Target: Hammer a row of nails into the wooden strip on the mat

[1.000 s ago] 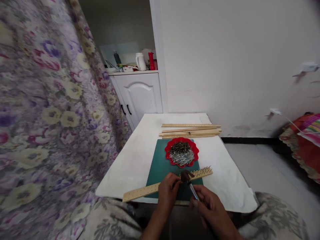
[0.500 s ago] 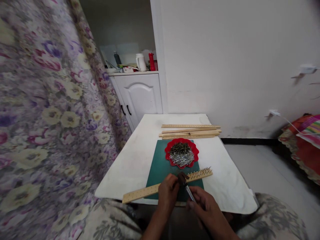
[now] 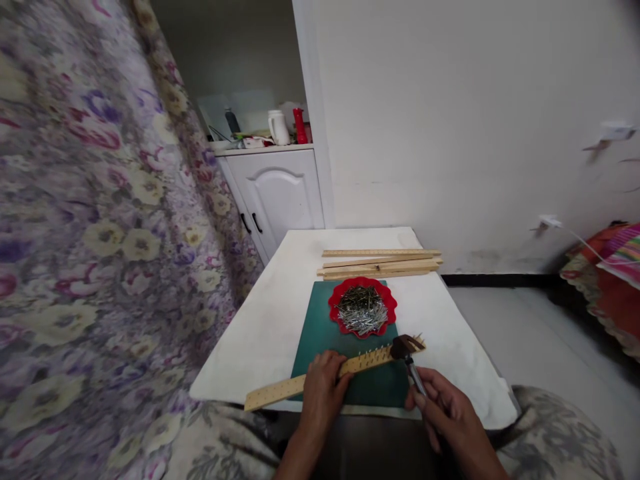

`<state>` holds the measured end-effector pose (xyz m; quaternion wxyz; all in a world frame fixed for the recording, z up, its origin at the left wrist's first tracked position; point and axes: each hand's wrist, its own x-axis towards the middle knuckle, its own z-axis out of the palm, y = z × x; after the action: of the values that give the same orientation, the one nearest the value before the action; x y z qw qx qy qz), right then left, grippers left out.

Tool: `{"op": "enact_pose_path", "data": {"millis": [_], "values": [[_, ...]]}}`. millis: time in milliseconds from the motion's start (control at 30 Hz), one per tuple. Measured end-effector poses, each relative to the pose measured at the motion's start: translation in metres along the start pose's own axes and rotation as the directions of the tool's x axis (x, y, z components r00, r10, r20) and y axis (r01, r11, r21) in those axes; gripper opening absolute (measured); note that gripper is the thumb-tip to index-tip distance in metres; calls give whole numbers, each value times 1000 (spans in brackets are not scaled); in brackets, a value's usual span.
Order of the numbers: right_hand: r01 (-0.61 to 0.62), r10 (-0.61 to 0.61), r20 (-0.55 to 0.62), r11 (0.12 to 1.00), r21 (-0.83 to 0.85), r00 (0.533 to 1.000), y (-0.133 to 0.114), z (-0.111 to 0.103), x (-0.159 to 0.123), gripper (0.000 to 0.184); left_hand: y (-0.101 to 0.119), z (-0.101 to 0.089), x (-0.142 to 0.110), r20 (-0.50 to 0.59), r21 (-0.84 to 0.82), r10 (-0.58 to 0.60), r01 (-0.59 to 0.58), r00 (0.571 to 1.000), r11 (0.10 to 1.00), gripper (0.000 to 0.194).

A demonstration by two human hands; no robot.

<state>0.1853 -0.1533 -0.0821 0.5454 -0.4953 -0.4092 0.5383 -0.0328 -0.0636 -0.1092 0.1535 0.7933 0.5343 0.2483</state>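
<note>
A long wooden strip (image 3: 280, 392) with a row of nails standing in its right part lies slanted across a green mat (image 3: 320, 333) on a white table (image 3: 280, 293). My left hand (image 3: 321, 390) presses down on the strip near its middle, fingers curled over it. My right hand (image 3: 447, 410) is closed round the handle of a small hammer (image 3: 404, 350), whose dark head sits over the nails at the strip's right end. A red scalloped dish (image 3: 363, 308) full of loose nails stands on the mat just behind the strip.
Several more wooden strips (image 3: 380, 263) lie at the table's far side by the wall. A flowered curtain (image 3: 100, 233) hangs at the left. A white cabinet (image 3: 275, 193) with bottles stands behind. Patterned cloth covers my knees (image 3: 550, 440).
The hammer and my right hand moved right, from the middle of the strip to its right end. My left hand let go of its pinch near the hammer head and settled on the strip.
</note>
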Motion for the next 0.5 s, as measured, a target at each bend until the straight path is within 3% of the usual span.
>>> {"op": "enact_pose_path", "data": {"millis": [300, 500], "values": [[-38, 37, 20, 999, 8, 999, -4, -5, -4, 44, 6, 7, 4, 7, -3, 3, -3, 1000, 1000, 18], [-50, 51, -13, 998, 36, 999, -6, -11, -6, 45, 13, -12, 23, -58, -117, 46, -52, 997, 992, 18]]}}
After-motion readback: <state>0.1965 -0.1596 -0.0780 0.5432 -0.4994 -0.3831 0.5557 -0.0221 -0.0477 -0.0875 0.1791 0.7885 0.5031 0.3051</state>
